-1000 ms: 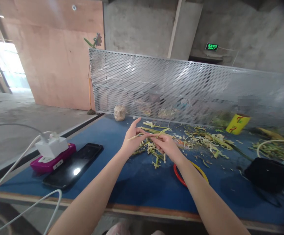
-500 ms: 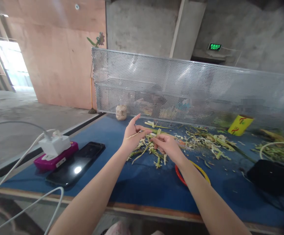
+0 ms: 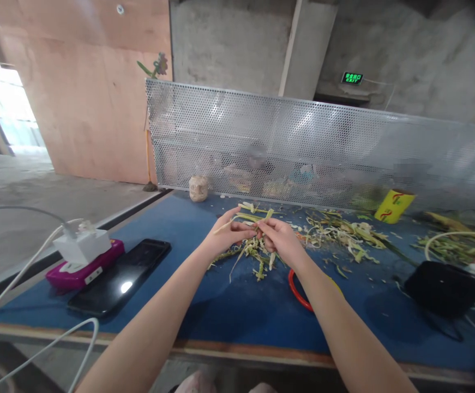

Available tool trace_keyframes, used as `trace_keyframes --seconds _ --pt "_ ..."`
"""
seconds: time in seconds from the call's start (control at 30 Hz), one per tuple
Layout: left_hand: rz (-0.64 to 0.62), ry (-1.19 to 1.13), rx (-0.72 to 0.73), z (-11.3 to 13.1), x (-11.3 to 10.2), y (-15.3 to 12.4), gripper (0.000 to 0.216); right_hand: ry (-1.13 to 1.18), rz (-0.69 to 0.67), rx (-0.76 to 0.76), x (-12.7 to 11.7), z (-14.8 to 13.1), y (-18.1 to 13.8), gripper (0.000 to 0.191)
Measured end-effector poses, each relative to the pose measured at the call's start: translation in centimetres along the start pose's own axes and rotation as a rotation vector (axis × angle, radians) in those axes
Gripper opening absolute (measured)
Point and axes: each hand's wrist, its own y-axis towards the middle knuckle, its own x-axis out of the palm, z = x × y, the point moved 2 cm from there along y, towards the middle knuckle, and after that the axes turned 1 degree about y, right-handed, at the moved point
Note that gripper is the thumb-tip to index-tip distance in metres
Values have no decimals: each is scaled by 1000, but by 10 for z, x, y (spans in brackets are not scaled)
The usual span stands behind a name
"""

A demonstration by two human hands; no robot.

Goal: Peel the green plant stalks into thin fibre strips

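Observation:
My left hand [image 3: 226, 233] and my right hand [image 3: 281, 238] meet above the blue tabletop [image 3: 221, 305]. Both are closed, thumb against fingers, on a thin pale-green plant strip [image 3: 268, 215] whose end sticks up between them. A yellowish strand [image 3: 224, 225] lies across the back of the left hand. Just below the hands is a loose heap of green and whitish plant scraps [image 3: 258, 268]. More peelings [image 3: 343, 233] are strewn to the right. The fingertips partly hide the strip.
A black phone [image 3: 118, 278] and a magenta power strip [image 3: 85, 267] with a white charger lie left. Red and yellow rings [image 3: 296, 292] sit under my right forearm. A yellow roll [image 3: 395, 206], a black object [image 3: 444, 289] and a perforated metal screen [image 3: 237, 142] border the work area.
My hands have drawn closer together, and the left fingers and thumb have come down onto the strip. The whole view has shifted slightly, so the surroundings appear further left.

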Motion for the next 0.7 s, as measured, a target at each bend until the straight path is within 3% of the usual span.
trace_keyframes --seconds 0.37,0.47,0.7 --pt "-139 -121 -208 5 5 -9 72 127 -48 107 2 2 0 25" --pt "-163 -95 -207 5 5 -9 70 147 -43 134 2 1 -1 27" --pt "28 -9 -67 2 1 -5 62 226 -77 111 0 3 1 24"
